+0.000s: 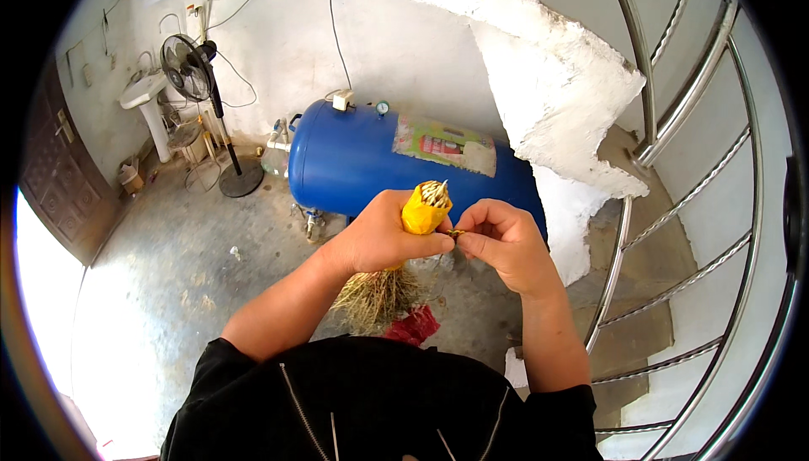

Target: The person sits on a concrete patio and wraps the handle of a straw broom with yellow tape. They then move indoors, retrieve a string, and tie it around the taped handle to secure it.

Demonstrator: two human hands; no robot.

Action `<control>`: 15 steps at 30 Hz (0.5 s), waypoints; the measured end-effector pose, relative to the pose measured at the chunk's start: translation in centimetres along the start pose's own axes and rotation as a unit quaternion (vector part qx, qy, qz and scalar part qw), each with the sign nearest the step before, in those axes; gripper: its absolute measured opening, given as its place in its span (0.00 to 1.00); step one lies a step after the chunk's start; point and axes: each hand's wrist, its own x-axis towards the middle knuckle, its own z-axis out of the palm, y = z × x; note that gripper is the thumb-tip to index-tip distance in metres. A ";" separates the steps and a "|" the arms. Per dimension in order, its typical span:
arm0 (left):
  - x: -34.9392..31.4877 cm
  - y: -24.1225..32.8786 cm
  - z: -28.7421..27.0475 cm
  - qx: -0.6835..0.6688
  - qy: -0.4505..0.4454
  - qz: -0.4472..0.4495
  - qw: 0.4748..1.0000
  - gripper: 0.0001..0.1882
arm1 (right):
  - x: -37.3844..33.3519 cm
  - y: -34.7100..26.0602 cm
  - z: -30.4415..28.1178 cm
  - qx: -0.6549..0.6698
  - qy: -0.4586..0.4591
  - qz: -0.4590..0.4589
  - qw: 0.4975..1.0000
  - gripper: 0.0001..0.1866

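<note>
Upright in front of me is a straw brush, its bound top wrapped in a yellow covering with pale cut stalk ends showing at the tip. My left hand is closed around the wrapped part, thumb pointing right. Below that hand the loose straw fans out toward the floor. Just to the right, my right hand pinches a small dark and yellow twisted piece between thumb and forefinger, close against the left thumb. Whether this piece joins the wrapping, I cannot tell.
A blue horizontal tank with a gauge lies ahead by the wall. Stairs with a metal railing rise on the right. A standing fan, a washbasin and a brown door are at left. Red material lies below.
</note>
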 end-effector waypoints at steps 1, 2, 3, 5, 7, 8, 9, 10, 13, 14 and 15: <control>0.0 0.3 -0.3 0.008 -0.012 -0.024 1.000 0.11 | 0.1 -0.2 0.1 -0.015 -0.013 0.003 1.000 0.03; -0.1 0.5 -0.5 0.016 -0.024 -0.048 0.998 0.12 | 0.3 -0.3 0.2 -0.029 -0.025 0.005 0.999 0.04; -0.1 0.6 -0.5 0.021 -0.020 -0.047 0.998 0.11 | 0.4 -0.3 0.0 -0.036 -0.033 -0.001 0.999 0.04; -0.2 0.8 -0.4 0.031 -0.011 -0.045 0.998 0.10 | 0.5 -0.2 -0.1 -0.049 -0.050 -0.015 0.997 0.05; -0.3 0.6 0.2 0.002 0.026 -0.011 1.000 0.08 | 0.3 0.2 0.0 -0.037 -0.034 -0.053 0.997 0.06; -0.5 0.5 0.4 -0.012 0.045 0.006 0.999 0.08 | 0.3 0.5 0.1 -0.031 -0.026 -0.072 0.997 0.06; -0.6 0.5 0.6 -0.025 0.054 0.005 0.998 0.07 | 0.3 1.2 0.3 -0.004 -0.018 -0.107 0.994 0.06; -0.8 0.4 0.6 -0.037 0.063 0.004 0.997 0.07 | 0.4 2.0 0.6 0.023 -0.011 -0.142 0.990 0.07; -1.0 0.3 0.9 -0.099 0.106 0.003 0.989 0.07 | 0.3 4.3 1.6 0.115 0.009 -0.211 0.971 0.07; -1.0 0.3 1.0 -0.124 0.123 0.003 0.985 0.07 | 0.3 4.8 1.9 0.148 0.015 -0.227 0.962 0.07; -0.9 0.2 1.1 -0.163 0.135 0.004 0.977 0.06 | 0.2 5.0 2.3 0.188 0.016 -0.221 0.957 0.07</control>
